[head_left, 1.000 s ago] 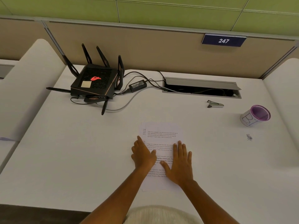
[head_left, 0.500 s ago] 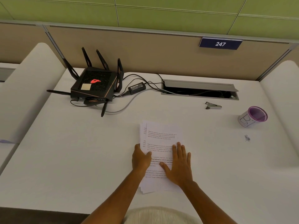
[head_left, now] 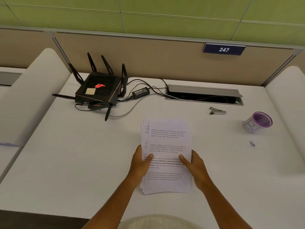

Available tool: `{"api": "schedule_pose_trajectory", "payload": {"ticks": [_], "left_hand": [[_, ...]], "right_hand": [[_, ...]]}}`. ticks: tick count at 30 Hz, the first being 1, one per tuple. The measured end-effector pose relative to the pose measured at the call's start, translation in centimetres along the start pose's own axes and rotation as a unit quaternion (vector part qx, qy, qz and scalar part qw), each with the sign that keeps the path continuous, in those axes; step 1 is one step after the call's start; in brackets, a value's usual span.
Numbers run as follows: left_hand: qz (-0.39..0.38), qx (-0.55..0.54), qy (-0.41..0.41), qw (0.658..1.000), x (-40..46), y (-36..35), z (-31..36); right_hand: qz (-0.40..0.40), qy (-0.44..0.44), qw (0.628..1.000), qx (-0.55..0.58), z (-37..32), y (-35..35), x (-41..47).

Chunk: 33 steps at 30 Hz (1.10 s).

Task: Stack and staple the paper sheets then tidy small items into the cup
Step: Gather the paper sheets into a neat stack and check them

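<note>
Nearest, the left hand [head_left: 140, 164] and right hand [head_left: 195, 167] pinch the fanned stack of white printed paper sheets [head_left: 166, 154], thumbs on top, at the white desk [head_left: 66, 162] centre. Because the left edges are staggered, stapling now could bind them crooked. Farther right, the small silver stapler [head_left: 217, 111], the scattered tiny dark items [head_left: 252, 144] and the tipped white cup with purple rim [head_left: 257, 122] lie well apart, so the cup may roll if nudged.

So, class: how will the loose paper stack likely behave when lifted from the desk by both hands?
The stack is probably floppy: thin sheets held only near their lower half by the left hand and right hand. Its edges are already fanned on the left, so sheets may slide apart. It looks light.
</note>
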<state>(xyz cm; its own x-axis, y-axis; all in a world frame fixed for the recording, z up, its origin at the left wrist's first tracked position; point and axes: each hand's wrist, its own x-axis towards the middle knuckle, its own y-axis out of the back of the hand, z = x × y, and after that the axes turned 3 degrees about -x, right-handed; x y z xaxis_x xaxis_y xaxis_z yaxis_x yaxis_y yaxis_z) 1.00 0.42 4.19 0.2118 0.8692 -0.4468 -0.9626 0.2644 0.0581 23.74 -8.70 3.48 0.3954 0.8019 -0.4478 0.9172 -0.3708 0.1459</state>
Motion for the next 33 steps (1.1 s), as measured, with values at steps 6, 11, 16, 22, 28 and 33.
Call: {"api": "schedule_pose_trajectory", "payload": {"ticks": [6, 11, 16, 22, 28, 33], "left_hand": [[-0.026, 0.005, 0.012, 1.0, -1.0, -1.3, 0.5], [0.003, 0.015, -0.003, 1.0, -1.0, -1.2, 0.7], [0.042, 0.001, -0.056, 0.998, -1.4, -1.2, 3.1], [0.049, -0.034, -0.144, 0.988, -2.3, -1.6, 6.8], [0.051, -0.039, -0.143, 0.988, -2.7, -2.2, 5.6], [0.058, -0.043, -0.117, 0.991, -2.8, -2.8, 4.8]], "right_hand": [[-0.002, -0.009, 1.0, 0.013, -0.8, -0.8, -0.9], [0.021, -0.016, 1.0, 0.005, -1.2, -1.1, -1.4], [0.049, 0.028, 0.998, 0.012, -3.9, -0.8, -1.8], [0.088, 0.114, 0.989, 0.039, -7.5, -1.0, -2.3], [0.082, 0.121, 0.988, 0.05, -6.0, -1.7, -2.6], [0.086, 0.118, 0.989, 0.041, -5.0, -2.5, -2.9]]}}
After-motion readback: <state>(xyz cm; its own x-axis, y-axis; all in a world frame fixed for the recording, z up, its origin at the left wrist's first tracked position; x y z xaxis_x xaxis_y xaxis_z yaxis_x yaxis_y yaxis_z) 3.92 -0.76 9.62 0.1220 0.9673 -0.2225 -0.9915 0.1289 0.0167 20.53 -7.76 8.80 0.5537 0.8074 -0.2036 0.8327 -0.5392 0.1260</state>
